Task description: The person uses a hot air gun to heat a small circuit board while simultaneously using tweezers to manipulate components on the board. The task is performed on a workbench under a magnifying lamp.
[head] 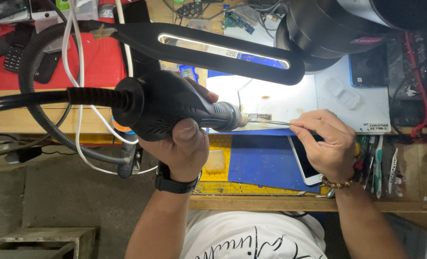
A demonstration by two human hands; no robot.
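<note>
My left hand (pixel 184 144) grips a black hot-air gun handle (pixel 175 108), its metal nozzle pointing right at a small circuit board (pixel 261 116) on the white mat (pixel 280 98). A thick black hose (pixel 40 98) runs off the gun to the left. My right hand (pixel 326 144) pinches thin metal tweezers (pixel 271 122), whose tips reach the small board just beside the nozzle. A black wristwatch (pixel 175 183) is on my left wrist, a bead bracelet (pixel 340 182) on my right.
A black strip desk lamp (pixel 213 48) arches over the bench. A blue mat (pixel 264 163), a yellow honeycomb pad (pixel 220 144) and a white phone (pixel 303 165) lie near the front edge. Hand tools (pixel 379 165) stand at right, old phones (pixel 12 50) on a red mat at left.
</note>
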